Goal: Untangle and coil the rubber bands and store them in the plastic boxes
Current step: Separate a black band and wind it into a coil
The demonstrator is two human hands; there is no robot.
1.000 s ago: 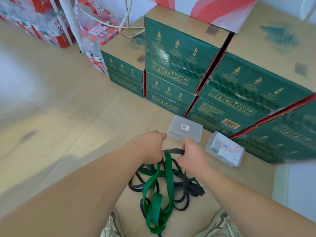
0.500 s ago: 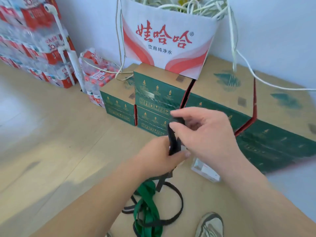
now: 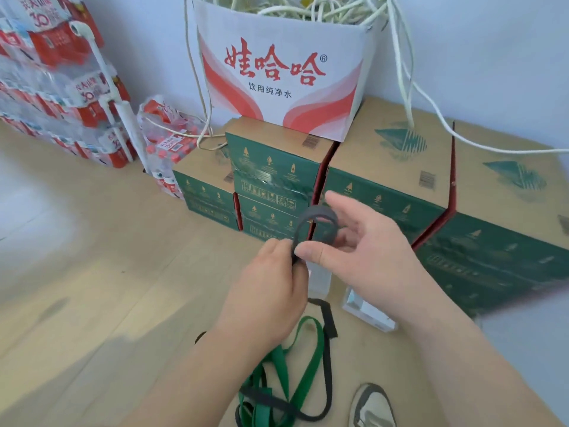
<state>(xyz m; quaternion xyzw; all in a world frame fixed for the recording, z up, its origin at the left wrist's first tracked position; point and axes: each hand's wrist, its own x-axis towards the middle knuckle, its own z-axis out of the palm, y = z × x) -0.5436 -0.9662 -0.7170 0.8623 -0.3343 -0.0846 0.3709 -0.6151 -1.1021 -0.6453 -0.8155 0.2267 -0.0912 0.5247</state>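
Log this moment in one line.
coiling | left hand: grips black band | right hand: pinches its loop | green band: on floor

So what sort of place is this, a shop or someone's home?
Most likely a storeroom or stock corner: sealed green cartons stacked along the wall, shrink-wrapped packs of bottled water piled on the wooden floor, and an open water carton stuffed with white cord.

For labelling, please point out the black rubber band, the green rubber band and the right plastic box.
black rubber band (image 3: 318,212): head view, top of loop.
green rubber band (image 3: 310,362): head view, strap on floor.
right plastic box (image 3: 367,313): head view, clear top face.
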